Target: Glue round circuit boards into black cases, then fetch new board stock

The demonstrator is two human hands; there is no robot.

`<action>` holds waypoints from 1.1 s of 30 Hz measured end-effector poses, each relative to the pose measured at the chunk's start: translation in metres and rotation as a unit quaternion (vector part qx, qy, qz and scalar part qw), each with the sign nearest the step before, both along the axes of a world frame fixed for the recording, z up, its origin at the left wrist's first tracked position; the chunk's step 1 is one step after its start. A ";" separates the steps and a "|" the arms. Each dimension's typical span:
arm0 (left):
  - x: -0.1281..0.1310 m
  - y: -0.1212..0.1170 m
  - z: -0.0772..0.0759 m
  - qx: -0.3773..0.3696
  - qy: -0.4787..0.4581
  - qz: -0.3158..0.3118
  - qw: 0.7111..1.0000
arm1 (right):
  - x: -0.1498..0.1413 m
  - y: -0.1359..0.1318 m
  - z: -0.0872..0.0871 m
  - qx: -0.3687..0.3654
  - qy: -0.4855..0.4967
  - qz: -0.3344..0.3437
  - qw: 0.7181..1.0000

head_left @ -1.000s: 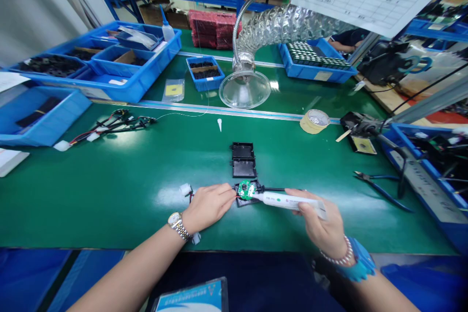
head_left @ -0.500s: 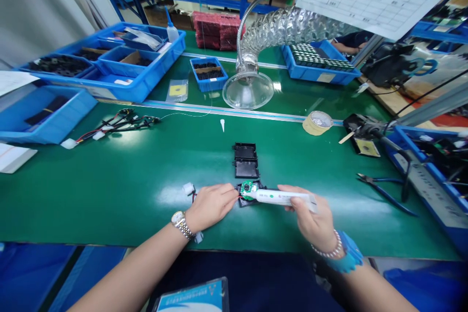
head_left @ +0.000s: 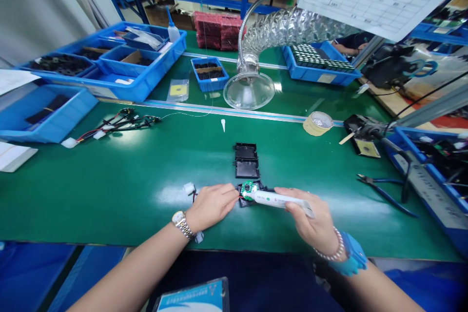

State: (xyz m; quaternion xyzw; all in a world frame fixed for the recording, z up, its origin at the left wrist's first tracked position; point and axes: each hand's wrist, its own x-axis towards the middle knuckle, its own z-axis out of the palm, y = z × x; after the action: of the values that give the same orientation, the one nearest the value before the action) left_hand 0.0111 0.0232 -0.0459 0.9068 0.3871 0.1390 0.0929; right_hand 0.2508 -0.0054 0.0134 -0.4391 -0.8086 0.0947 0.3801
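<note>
My right hand [head_left: 310, 214] grips a white squeeze tube [head_left: 274, 199], its nozzle tip at a small green circuit board [head_left: 247, 187]. That board lies in a black plastic case half [head_left: 248, 203] on the green bench. Against the board's left side, my left hand [head_left: 215, 204] is closed, fingertips pressed together on the wires [head_left: 240, 197], of which a bit of red shows. A white connector [head_left: 189, 188] on dark wires sticks out behind this hand. Just beyond the board sit two black case halves [head_left: 246, 161], hollow side up.
A white nozzle cap [head_left: 223, 125] stands beyond the case halves, below a clear fume hood [head_left: 248, 91]. Tape roll [head_left: 317, 124] and cutting pliers [head_left: 383, 192] lie right. Wire harnesses [head_left: 117, 125] and blue bins [head_left: 127, 83] are left; another person's arm shows at far right.
The tube's rear end has swung slightly toward me with my right hand, while its nozzle stays at the board. My left hand holds its place.
</note>
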 end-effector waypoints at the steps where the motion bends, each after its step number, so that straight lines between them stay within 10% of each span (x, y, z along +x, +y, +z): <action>1: 0.000 0.000 0.000 -0.002 0.003 -0.001 1.000 | -0.002 0.000 0.004 0.017 -0.017 0.022 0.999; 7: 0.000 0.000 0.000 -0.017 0.004 -0.001 1.000 | -0.005 0.002 0.027 0.030 -0.088 0.105 0.990; 11: 0.000 0.000 -0.001 -0.011 0.002 0.001 1.000 | 0.009 0.016 0.022 -0.150 0.104 -0.034 0.983; 16: 0.000 0.000 0.000 -0.003 -0.003 0.003 1.000 | 0.041 0.053 -0.001 -0.320 0.489 -0.138 0.800; 24: -0.001 -0.002 0.000 -0.035 -0.016 0.009 0.999 | 0.108 0.124 -0.007 -0.297 0.694 -0.208 0.622; 33: 0.000 0.001 0.000 -0.031 -0.019 0.005 0.999 | 0.140 0.187 -0.008 -0.284 0.669 -0.248 0.640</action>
State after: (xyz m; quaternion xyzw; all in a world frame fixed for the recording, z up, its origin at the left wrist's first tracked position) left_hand 0.0107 0.0237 -0.0460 0.8988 0.3938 0.1440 0.1278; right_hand 0.3908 0.1812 0.0050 -0.5263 -0.1276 0.4902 0.6830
